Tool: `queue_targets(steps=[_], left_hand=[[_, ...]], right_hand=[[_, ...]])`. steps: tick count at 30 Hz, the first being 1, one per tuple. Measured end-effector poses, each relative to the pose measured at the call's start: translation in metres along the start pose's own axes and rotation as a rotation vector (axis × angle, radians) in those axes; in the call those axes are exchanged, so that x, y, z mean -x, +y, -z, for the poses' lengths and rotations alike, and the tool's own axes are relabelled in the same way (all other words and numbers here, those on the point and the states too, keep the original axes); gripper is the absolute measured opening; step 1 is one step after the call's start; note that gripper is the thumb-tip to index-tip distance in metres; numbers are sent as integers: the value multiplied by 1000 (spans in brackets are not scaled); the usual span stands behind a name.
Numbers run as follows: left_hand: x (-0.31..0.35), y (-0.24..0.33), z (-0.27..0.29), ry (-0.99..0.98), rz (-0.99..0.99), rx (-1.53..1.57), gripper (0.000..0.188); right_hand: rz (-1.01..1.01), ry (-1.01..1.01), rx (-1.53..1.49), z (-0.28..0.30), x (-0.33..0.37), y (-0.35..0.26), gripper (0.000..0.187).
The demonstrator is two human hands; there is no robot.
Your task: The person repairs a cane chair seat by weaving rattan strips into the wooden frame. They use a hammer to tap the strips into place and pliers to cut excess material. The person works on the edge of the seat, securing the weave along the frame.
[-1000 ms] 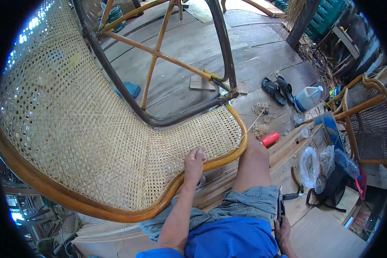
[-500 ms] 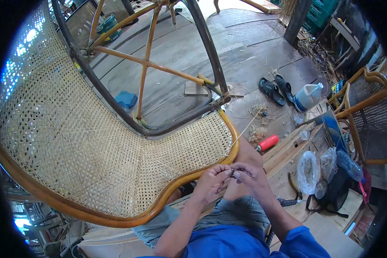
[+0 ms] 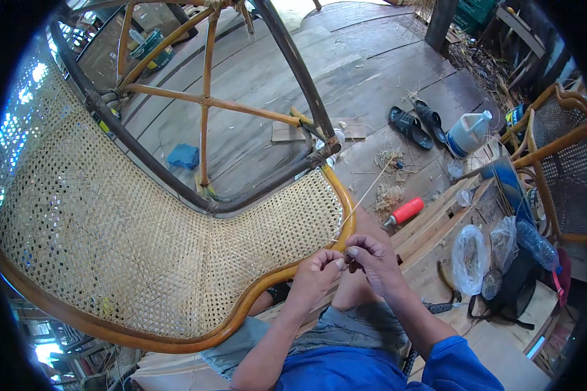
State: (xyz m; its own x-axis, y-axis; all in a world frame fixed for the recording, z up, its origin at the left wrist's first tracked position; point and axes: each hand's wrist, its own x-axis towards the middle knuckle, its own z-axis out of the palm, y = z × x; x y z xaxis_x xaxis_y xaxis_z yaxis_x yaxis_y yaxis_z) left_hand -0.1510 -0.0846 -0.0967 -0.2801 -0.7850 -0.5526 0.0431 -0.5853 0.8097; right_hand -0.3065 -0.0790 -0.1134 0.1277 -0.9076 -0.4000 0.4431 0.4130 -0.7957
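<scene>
Both hands meet just off the near right corner of a woven cane chair panel (image 3: 156, 215), which is edged by a thick, honey-brown rattan pole (image 3: 267, 281). My left hand (image 3: 316, 274) has its thumb and forefinger pinched together. Facing it, my right hand (image 3: 378, 264) is pinched too, its fingertips almost touching the left ones. Whatever lies between the fingertips is too small to make out. Just beyond the hands, a thin loose cane strand (image 3: 374, 187) sticks up from the panel's right edge. Dark poles (image 3: 300, 58) form the chair's frame above the weave.
A red-handled tool (image 3: 407, 210) lies on wooden planks (image 3: 411, 238) to the right. Past it are sandals (image 3: 411, 128), a white jug (image 3: 468, 133), plastic bags (image 3: 468, 260) and a second rattan chair (image 3: 561, 163). A blue cloth (image 3: 183, 156) lies on the floor beyond the frame.
The chair and surroundings have shifted slightly left in the picture. My right hand has lifted a little and its fingers are more raised; both hands stay close together.
</scene>
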Motion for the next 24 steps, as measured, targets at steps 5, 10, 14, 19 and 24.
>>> queue_targets(steps=[5, 10, 14, 19, 24], left_hand=[[0, 4, -14, 192, -89, -260, 13], [-12, -2, -9, 276, -249, -599, 18], [-44, -13, 24, 363, -250, -647, 23], [-100, 4, 21, 116, -291, -774, 25], [-132, 19, 10, -152, -136, -804, 19]], right_hand=[[3, -34, 74, 1, -2, 1, 13], [3, 54, 58, 12, -4, -1, 9], [5, 157, 101, 35, -9, -14, 6], [124, 136, 386, 56, -25, -5, 3], [92, 73, 486, 62, -43, 3, 8]])
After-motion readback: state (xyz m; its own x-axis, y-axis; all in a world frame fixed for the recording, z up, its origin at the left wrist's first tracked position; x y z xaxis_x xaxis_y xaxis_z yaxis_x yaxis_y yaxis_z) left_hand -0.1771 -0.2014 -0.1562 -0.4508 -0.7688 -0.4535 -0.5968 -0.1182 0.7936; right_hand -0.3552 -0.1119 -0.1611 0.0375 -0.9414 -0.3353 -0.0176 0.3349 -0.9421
